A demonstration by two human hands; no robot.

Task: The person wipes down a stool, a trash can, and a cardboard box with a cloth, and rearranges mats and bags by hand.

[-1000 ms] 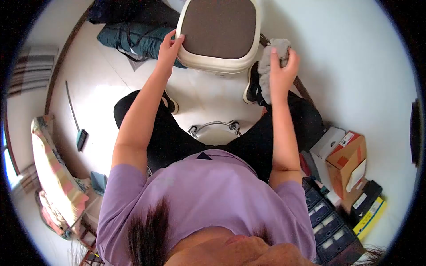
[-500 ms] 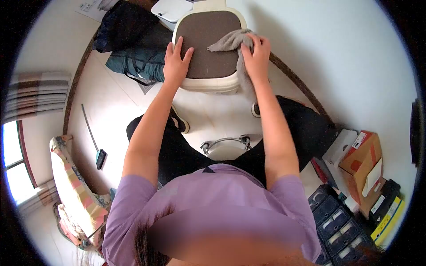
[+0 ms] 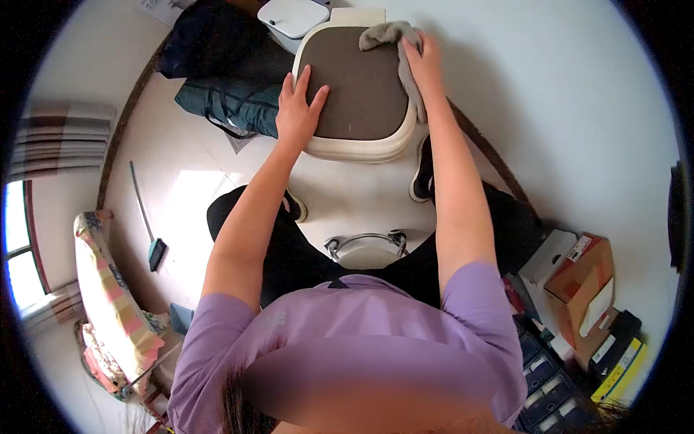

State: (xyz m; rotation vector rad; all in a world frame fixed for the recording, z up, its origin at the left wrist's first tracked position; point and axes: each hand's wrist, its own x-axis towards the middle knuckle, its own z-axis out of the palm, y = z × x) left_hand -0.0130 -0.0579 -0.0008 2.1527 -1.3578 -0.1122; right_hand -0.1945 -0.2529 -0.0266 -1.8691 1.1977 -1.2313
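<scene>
In front of me stands a cream-framed seat (image 3: 365, 148) with a flat, dark brown top, perhaps a stool or chair. My left hand (image 3: 298, 112) rests on its left edge, fingers spread across the rim and the brown surface. A grey cloth (image 3: 387, 35) is gripped in my right hand (image 3: 425, 66) at the far right corner. One end of the cloth lies over the brown top, while the rest hangs down along the right rim.
A white lidded bin (image 3: 295, 18) stands behind the seat, with a dark green bag (image 3: 231, 105) to its left. The wall (image 3: 549, 94) is close on the right. Cardboard boxes (image 3: 582, 278) sit at lower right. A broom (image 3: 155, 253) lies left.
My right hand has moved with the cloth up and along the right rim toward the far corner. My left hand stays on the left edge. The view has shifted slightly.
</scene>
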